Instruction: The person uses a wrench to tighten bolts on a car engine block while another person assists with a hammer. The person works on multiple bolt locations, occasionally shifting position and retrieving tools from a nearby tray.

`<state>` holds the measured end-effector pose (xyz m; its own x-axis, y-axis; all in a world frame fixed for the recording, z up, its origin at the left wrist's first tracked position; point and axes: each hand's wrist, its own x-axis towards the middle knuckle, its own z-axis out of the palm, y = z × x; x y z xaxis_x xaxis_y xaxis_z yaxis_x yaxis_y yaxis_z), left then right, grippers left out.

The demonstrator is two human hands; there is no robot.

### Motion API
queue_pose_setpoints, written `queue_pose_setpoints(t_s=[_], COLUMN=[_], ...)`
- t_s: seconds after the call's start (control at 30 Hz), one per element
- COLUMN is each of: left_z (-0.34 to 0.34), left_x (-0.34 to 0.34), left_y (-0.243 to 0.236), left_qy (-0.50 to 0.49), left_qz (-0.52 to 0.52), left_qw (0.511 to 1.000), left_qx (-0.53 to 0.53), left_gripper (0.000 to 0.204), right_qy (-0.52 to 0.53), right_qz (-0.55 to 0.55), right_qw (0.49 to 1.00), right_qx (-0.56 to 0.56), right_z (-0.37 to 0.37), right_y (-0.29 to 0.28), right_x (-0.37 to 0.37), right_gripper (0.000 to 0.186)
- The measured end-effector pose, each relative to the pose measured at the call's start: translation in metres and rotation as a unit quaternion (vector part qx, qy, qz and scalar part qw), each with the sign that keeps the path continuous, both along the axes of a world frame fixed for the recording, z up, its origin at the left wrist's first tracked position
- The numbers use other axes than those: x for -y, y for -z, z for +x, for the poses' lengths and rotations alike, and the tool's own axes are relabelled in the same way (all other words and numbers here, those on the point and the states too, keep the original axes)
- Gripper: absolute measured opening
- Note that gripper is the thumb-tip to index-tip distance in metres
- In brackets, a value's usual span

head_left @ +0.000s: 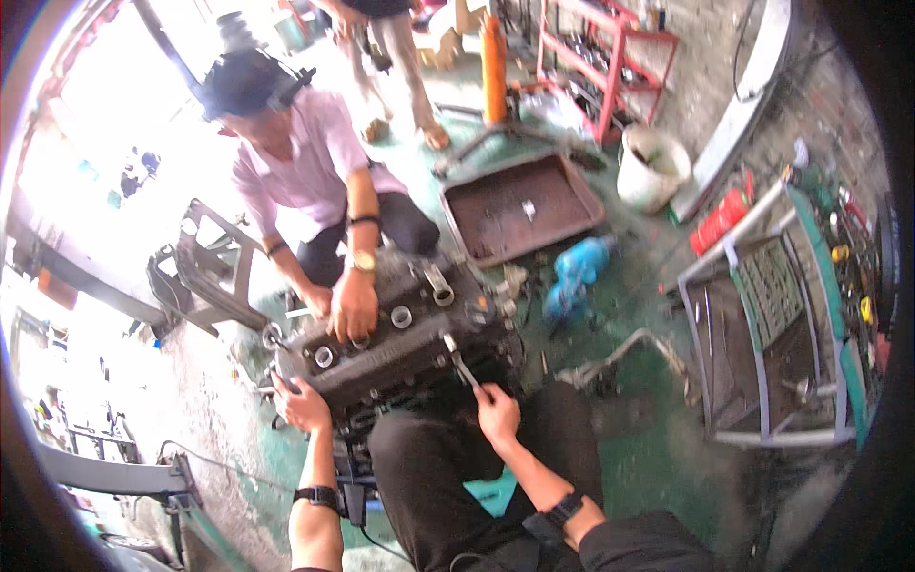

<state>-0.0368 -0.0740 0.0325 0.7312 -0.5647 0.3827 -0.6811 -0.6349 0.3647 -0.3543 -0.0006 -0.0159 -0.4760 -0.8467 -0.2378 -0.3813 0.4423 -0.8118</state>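
Note:
A dark, dirty engine (381,357) with several round openings along its top lies in front of my knees. My right hand (498,417) is closed around the handle of a ratchet wrench (462,366), whose head meets the near right side of the engine. At the engine's near left corner is my left hand (305,408), thumb and forefinger apart, fingertips against the edge. Across from me a crouching person in a pink shirt (319,143) has both hands over the engine; one hand (355,307) is at an opening, and a pale tool (298,312) shows by the other.
Behind the engine lies a rusty tray (524,210); a blue plastic bag (576,276) is nearer. A metal rack (762,334) stands right, by a red extinguisher (721,221) and white bucket (654,167). A dark stool (214,272) stands left. Another person's legs (400,71) are behind.

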Motion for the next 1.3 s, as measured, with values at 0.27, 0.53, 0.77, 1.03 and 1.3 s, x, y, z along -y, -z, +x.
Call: queue_pose_setpoints(t_s=[0.27, 0.53, 0.77, 1.03, 1.3], left_z=[-0.008, -0.009, -0.006, -0.004, -0.002], left_x=[-0.004, -0.005, -0.005, -0.003, -0.001], left_y=[-0.006, -0.011, -0.008, -0.008, -0.005], left_qy=[0.021, 0.023, 0.049, 0.035, 0.039], left_qz=[-0.041, -0.045, -0.072, -0.061, -0.031], left_qw=[0.998, 0.999, 0.995, 0.996, 0.998], left_qx=[0.031, 0.001, 0.048, 0.058, 0.049], left_gripper=[0.049, 0.049, 0.048, 0.047, 0.052], right_qy=[-0.197, -0.474, -0.501, -0.521, -0.152], right_qz=[-0.024, -0.172, -0.236, -0.333, -0.159], right_qw=[0.967, 0.702, 0.588, 0.599, 0.973], right_qx=[-0.156, -0.502, -0.589, -0.509, -0.072], right_z=[-0.075, -0.057, -0.029, -0.048, -0.070], right_y=[-0.031, -0.111, -0.123, -0.134, -0.057], right_x=[0.052, 0.135, 0.140, 0.125, 0.042], right_gripper=[0.023, 0.018, 0.018, 0.013, 0.026])
